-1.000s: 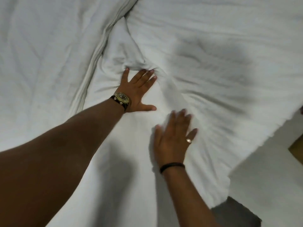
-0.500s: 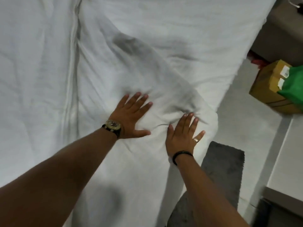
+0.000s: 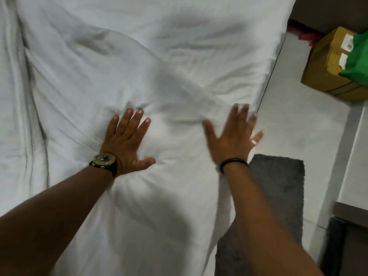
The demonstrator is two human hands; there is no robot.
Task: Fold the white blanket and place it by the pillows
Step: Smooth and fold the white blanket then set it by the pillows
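Observation:
The white blanket (image 3: 151, 62) lies spread over the bed and fills most of the view, with soft wrinkles and a long fold seam down its left side. My left hand (image 3: 127, 142), with a watch on the wrist, presses flat on the blanket, fingers spread. My right hand (image 3: 233, 136), with a ring and a black wristband, lies flat with fingers apart at the blanket's right edge, slightly blurred. Neither hand grips the cloth. No pillows are in view.
To the right of the bed is a pale floor (image 3: 294, 124) with a dark grey mat (image 3: 278, 196). A yellow cardboard box (image 3: 328, 64) with a green bag (image 3: 358, 56) on it stands at the far right. Dark furniture (image 3: 338, 246) is at the lower right.
Both hands have slid across the blanket towards its right edge, and my right hand has moved away from my left. The view has swung right, showing the floor, mat and box.

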